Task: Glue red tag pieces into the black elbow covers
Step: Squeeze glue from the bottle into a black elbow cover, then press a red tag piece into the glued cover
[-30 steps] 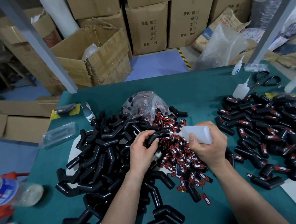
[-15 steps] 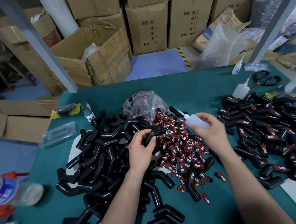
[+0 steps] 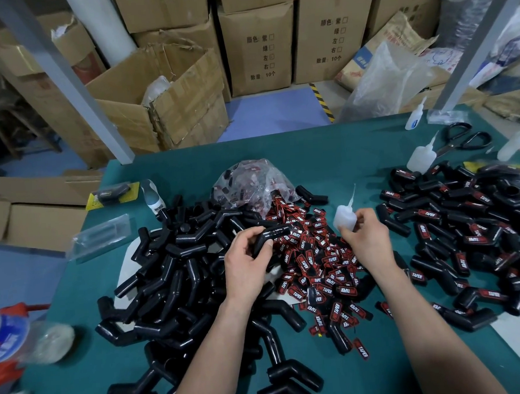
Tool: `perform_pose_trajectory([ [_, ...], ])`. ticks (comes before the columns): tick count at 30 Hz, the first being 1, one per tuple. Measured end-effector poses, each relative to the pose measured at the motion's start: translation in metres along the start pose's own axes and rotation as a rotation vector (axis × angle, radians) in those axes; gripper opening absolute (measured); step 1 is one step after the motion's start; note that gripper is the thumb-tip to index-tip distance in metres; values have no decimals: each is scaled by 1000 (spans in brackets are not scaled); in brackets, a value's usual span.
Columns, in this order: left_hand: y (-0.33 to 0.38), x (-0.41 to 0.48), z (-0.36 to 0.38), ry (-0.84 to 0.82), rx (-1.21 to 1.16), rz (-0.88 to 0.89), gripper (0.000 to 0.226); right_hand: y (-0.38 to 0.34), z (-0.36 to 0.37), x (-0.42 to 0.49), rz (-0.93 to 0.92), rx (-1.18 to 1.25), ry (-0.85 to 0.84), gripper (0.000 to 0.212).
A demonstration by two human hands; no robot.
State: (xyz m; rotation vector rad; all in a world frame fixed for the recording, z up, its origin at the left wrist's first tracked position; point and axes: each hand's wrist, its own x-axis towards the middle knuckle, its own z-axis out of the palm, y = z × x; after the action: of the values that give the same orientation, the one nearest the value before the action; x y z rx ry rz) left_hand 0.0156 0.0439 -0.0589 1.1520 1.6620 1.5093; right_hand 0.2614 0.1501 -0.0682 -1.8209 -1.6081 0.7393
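Observation:
My left hand grips one black elbow cover above the middle of the green table. My right hand holds a small white glue bottle upright, nozzle pointing up, a little right of the cover. Between and below my hands lies a heap of red tag pieces printed TAPER. A large pile of bare black elbow covers spreads to the left. Covers with red tags on them are heaped on the right.
A crumpled clear bag sits behind the tags. More glue bottles and black scissors lie at the back right. A clear plastic pack and a water bottle sit on the left. Cardboard boxes stand beyond the table.
My right hand drew the glue bottle away from the cover, swung it right and turned its nozzle upward. My left hand kept hold of the cover, almost still.

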Motion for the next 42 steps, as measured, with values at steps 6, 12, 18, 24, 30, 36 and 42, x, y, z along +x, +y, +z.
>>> perform_pose_trajectory([
  [6,-1,0,-1,2,-2,-19,30,-36,-23,-23,-199,-74,146,61],
  [12,3,0,-1,11,33,-6,28,-59,-6,-62,-503,-367,-447,16],
  [18,2,1,-2,3,37,-8,28,-49,17,-64,-465,-383,-403,37],
  [24,0,1,-2,6,42,-13,33,-48,19,-62,-500,-369,-387,27],
  [30,5,-2,-1,-7,5,23,35,-52,10,-59,-546,-94,-334,16],
  [36,10,-3,0,-43,-117,47,30,-50,13,-55,-534,-89,-254,13],
  [42,16,-6,4,-68,-257,12,36,-36,29,-55,-755,-459,-386,39],
])
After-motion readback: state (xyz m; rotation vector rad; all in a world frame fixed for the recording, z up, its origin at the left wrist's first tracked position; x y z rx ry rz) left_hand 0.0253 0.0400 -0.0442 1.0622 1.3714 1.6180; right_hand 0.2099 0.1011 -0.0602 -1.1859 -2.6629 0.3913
